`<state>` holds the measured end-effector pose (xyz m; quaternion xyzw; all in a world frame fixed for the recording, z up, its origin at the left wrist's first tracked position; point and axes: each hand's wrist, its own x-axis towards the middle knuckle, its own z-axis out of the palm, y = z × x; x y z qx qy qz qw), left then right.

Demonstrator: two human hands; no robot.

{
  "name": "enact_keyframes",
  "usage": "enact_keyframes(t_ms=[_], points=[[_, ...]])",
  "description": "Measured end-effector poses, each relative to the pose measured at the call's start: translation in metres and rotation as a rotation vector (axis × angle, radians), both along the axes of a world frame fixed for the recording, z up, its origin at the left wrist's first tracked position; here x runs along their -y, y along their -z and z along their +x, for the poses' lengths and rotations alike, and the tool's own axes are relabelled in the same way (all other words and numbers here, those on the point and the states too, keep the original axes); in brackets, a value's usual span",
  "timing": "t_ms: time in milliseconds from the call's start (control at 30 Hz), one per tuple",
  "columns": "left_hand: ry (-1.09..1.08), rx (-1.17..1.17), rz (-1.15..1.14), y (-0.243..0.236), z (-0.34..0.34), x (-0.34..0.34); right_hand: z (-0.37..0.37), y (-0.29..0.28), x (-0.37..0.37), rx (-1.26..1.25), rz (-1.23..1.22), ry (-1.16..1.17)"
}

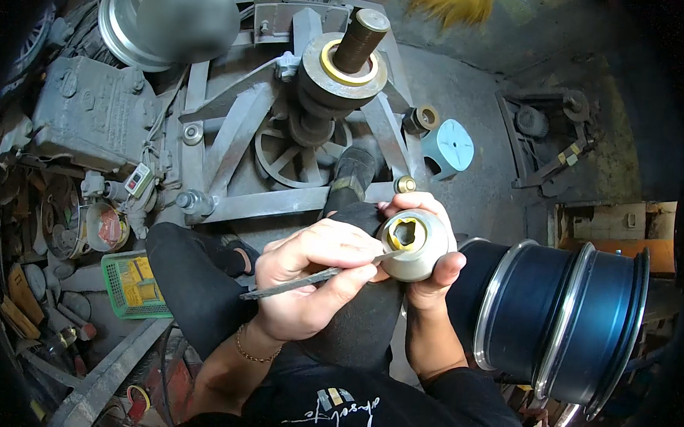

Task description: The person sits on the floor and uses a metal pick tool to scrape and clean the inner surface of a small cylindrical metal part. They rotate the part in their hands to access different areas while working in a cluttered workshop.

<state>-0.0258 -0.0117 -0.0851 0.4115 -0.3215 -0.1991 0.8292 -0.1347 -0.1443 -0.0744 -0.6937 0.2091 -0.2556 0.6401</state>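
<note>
My left hand (312,277) is closed in a pinch around a thin, dark, flat strip-like tool (289,284). The tool's tip meets the rim of a small round pale-grey jar (414,265). Around the jar's opening runs an uneven yellow crust (399,241), and the inside looks dark grey. My right hand (433,282) wraps the jar from below and the right side, holding its mouth tilted up toward me. Both hands are above my lap, close together.
Ahead stands a grey steel frame (246,133) with an upright threaded shaft (362,43). Blue wheel rims (521,313) are on the right, with a light-blue stool (453,146) beyond. To the left are a green basket (116,307) and a grey motor housing (94,111).
</note>
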Motion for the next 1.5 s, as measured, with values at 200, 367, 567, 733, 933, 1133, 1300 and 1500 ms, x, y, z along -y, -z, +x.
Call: enact_keyframes(t_ms=[200,367,567,733,933,1133,1300,1500], points=[[-0.023,0.133,0.03,-0.003,0.004,0.0,0.002,-0.002,0.001,-0.026,-0.065,0.0],[-0.09,0.188,0.072,-0.005,0.002,0.002,0.006,-0.001,-0.006,0.054,-0.107,0.076],[-0.152,0.267,0.092,-0.006,0.001,0.003,0.004,0.005,-0.006,0.231,0.036,-0.022],[-0.201,0.296,0.108,-0.006,-0.003,0.002,0.003,0.013,-0.001,0.302,0.043,-0.108],[-0.216,0.348,0.085,-0.004,0.0,0.001,0.004,0.01,-0.004,0.242,0.094,-0.071],[-0.285,0.418,0.096,-0.007,-0.002,0.0,0.007,0.011,-0.004,0.282,0.161,-0.117],[-0.321,0.451,0.114,-0.008,-0.004,0.0,0.006,0.012,-0.006,0.267,0.192,-0.117],[-0.265,0.402,0.143,-0.006,-0.002,-0.002,0.005,0.01,-0.004,0.223,0.21,-0.109]])
